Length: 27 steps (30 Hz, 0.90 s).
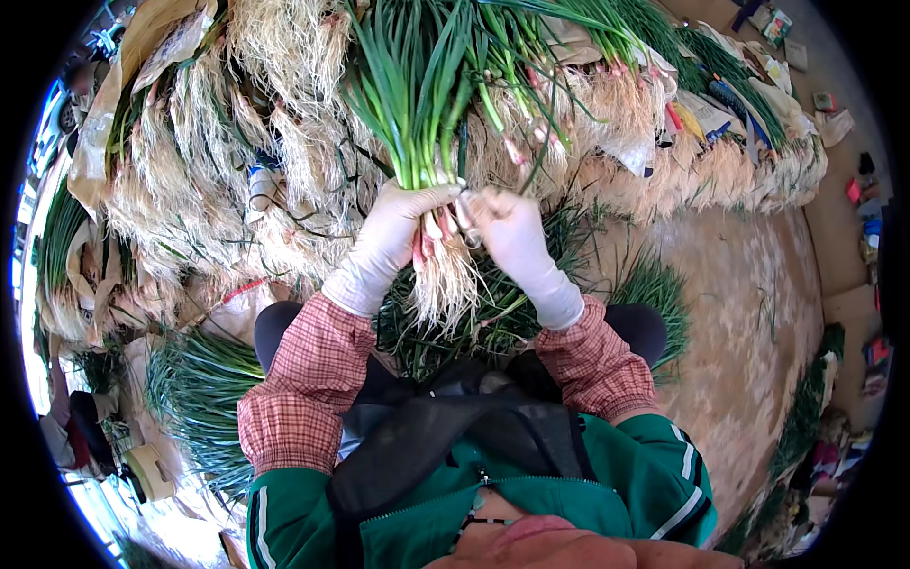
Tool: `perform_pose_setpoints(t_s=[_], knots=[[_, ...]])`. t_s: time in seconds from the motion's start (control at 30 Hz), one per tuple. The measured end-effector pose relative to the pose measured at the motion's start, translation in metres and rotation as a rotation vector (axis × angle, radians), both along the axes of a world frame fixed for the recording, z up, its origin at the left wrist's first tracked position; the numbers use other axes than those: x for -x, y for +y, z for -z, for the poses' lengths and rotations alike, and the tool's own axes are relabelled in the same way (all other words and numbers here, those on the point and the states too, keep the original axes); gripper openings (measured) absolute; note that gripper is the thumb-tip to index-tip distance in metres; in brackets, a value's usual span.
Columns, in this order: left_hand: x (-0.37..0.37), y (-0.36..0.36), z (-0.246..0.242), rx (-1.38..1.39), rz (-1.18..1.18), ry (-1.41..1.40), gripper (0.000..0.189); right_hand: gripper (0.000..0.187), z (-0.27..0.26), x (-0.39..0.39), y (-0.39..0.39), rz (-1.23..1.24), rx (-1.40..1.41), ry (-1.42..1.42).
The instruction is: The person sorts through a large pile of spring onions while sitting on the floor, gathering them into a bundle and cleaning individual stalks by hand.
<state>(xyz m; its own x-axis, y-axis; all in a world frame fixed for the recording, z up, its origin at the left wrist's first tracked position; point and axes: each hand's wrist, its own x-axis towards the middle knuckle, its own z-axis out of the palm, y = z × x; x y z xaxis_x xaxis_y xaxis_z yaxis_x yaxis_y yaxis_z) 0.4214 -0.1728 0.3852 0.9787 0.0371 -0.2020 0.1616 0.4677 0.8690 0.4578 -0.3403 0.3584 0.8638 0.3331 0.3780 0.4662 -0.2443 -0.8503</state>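
My gloved left hand (384, 227) grips a bunch of scallions (416, 128) around the lower stems. Their green leaves point away from me. Below the hand the pinkish bulbs and long pale roots (446, 284) hang toward my lap. My right hand (510, 226), also in a pale glove, is beside the bunch with its fingertips drawn together at a whitish stalk end (466, 212). Those fingers are slightly blurred, and the exact pinch is partly hidden. Dark green leaf trimmings (490, 284) lie beneath both hands, between my knees.
Heaped scallions with shaggy roots (306, 135) span the far side. Other scallions (611, 50) lie at the upper right, near yellow and blue packaging (688, 121). Green leaves (206, 398) pile at my left, more (654, 306) by my right knee. A person (82, 427) is at the left edge.
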Motion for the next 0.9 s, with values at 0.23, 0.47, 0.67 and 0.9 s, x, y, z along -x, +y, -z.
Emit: perform_pose_setpoints(t_s=[0.23, 0.47, 0.67, 0.9], knots=[[0.011, 0.003, -0.014, 0.036, 0.001, -0.024, 0.019, 0.035, -0.029, -0.030, 0.039, -0.437, -0.730, 0.906], [-0.001, 0.025, 0.005, -0.101, -0.017, -0.004, 0.016, 0.024, 0.024, -0.050, 0.023, -0.513, -1.283, 0.942], [-0.007, 0.006, 0.001, -0.046, -0.040, -0.024, 0.014, 0.037, -0.003, -0.032, 0.046, -0.417, -0.846, 0.871], [-0.007, 0.008, 0.002, -0.124, -0.034, -0.026, 0.016, 0.007, 0.034, -0.045, 0.037, -0.680, -1.739, 1.122]])
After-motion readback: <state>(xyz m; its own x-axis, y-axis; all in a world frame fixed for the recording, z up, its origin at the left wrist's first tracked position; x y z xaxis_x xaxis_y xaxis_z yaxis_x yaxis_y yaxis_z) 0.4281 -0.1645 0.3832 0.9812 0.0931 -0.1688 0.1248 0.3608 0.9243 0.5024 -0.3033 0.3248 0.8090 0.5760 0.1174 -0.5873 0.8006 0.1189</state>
